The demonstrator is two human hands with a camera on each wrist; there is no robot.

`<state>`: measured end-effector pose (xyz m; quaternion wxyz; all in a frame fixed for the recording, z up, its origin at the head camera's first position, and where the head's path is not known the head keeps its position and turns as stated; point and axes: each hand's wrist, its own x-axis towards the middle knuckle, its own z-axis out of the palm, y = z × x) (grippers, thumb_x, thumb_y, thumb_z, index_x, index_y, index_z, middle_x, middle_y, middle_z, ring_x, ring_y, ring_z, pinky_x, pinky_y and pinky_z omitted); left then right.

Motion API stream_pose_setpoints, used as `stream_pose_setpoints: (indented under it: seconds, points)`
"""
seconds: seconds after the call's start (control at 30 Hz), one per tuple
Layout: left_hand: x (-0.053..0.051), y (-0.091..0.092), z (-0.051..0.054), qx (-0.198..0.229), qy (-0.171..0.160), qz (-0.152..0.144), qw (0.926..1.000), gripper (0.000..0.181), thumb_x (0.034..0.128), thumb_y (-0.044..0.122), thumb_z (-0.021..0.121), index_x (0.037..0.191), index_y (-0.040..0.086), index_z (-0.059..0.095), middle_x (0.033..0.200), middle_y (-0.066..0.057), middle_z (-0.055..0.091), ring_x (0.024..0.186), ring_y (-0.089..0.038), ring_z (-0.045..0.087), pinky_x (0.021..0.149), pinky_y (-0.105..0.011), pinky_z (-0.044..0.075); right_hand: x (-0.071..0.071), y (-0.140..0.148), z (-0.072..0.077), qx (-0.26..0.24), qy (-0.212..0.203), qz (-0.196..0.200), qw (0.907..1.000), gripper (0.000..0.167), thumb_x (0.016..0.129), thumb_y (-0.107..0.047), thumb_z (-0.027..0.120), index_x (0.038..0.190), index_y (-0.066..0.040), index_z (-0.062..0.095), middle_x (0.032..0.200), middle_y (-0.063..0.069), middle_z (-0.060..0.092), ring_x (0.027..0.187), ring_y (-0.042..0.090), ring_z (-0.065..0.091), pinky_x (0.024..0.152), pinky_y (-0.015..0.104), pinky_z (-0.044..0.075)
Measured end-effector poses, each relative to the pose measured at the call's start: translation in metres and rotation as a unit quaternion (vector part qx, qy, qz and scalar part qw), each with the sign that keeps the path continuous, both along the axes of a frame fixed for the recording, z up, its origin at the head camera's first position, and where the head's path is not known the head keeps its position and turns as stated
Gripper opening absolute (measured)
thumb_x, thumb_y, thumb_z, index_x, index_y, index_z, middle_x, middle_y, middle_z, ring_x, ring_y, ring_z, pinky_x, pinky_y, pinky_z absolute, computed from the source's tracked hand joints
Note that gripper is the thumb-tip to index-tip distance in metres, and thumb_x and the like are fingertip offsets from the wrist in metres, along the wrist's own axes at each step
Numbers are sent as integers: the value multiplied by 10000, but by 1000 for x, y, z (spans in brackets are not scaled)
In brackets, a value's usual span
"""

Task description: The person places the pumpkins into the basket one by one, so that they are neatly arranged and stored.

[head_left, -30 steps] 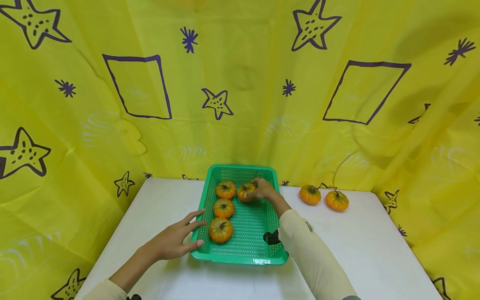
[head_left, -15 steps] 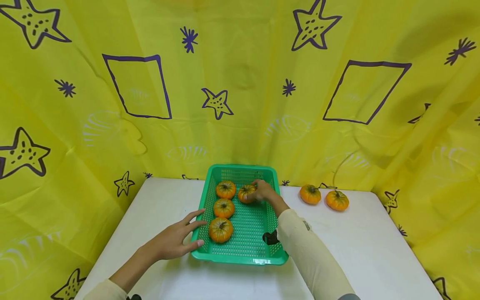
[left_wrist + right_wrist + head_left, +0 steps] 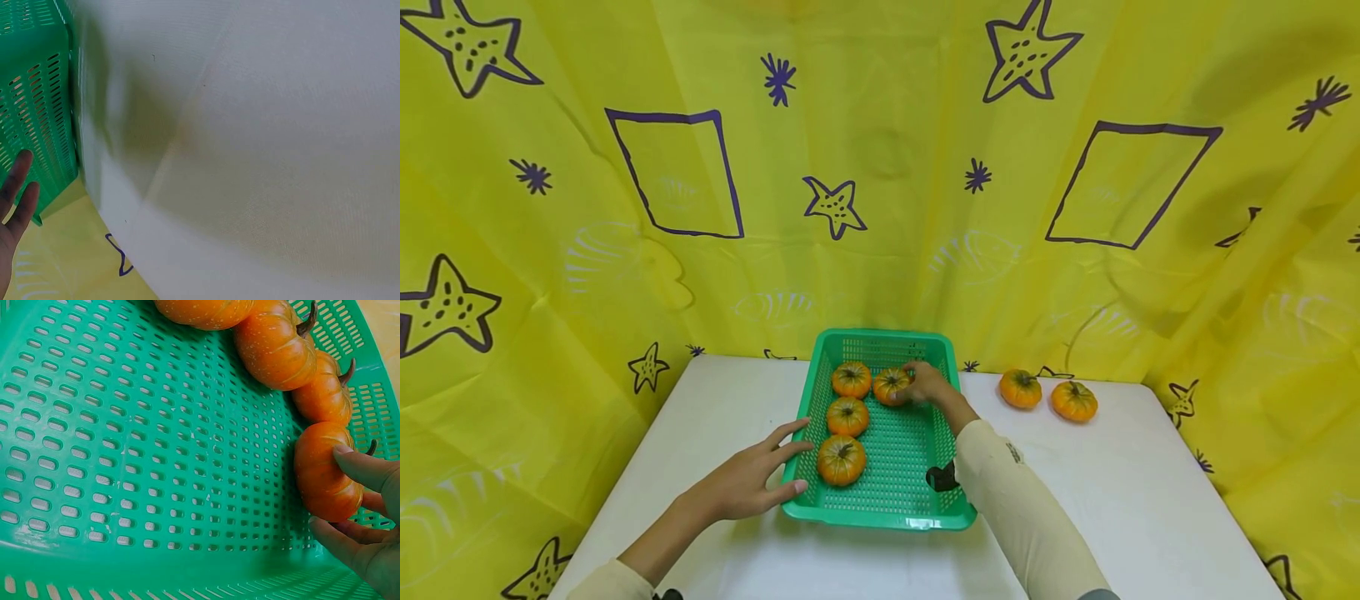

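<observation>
A green perforated basket (image 3: 887,523) stands on the white table with several small orange pumpkins inside. Three of them line its left side, the nearest one (image 3: 842,461) by the front. At the back right of the basket, the right hand (image 3: 922,385) grips another pumpkin (image 3: 891,386); in the right wrist view this pumpkin (image 3: 326,472) has the thumb of the right hand (image 3: 369,519) on it and fingers around its side. The left hand (image 3: 748,481), fingers spread and relaxed, rests at the basket's left rim. In the left wrist view its fingers (image 3: 24,203) are beside the basket wall (image 3: 37,112).
Two more orange pumpkins, one (image 3: 1020,389) nearer the basket and one (image 3: 1074,402) farther right, sit on the white table (image 3: 1120,500) near its back edge. A yellow curtain (image 3: 895,275) with star drawings surrounds the table at the back and sides.
The right hand and the pumpkin in its grip have shifted very slightly left. The left hand and the basket have stayed in place.
</observation>
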<state>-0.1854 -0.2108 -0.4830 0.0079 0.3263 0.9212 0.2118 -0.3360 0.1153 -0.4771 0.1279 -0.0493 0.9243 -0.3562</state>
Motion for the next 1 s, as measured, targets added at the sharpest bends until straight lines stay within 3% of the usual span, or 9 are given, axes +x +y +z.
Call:
stream_pose_setpoints:
  seconds: [0.23,0.67,1.0]
  points:
    - [0,0,0,-11,-57,30,10000,568,993,538,543,1443,191,533,1643,-9,279,1244,-310,616,918,-524,548,0,-1,-2,-125,-93,80,9998,679,870,-159,783,1446,35,481,1507,294,413,1373,455,432,1108,529,409]
    - [0,0,0,-26,-67,8,10000,575,995,545,535,1447,189,527,1645,-14,274,1251,-315,612,918,-524,548,-3,3,3,83,48,402,9991,723,847,-196,800,1443,51,474,1464,296,467,1333,450,474,1093,530,422]
    - [1,1,2,29,-32,-36,10000,564,998,517,550,1445,173,530,1640,-36,286,1242,-319,617,905,-524,551,-1,3,27,-143,287,567,9979,742,886,-243,783,1483,15,426,1427,309,497,1310,479,494,1039,554,465]
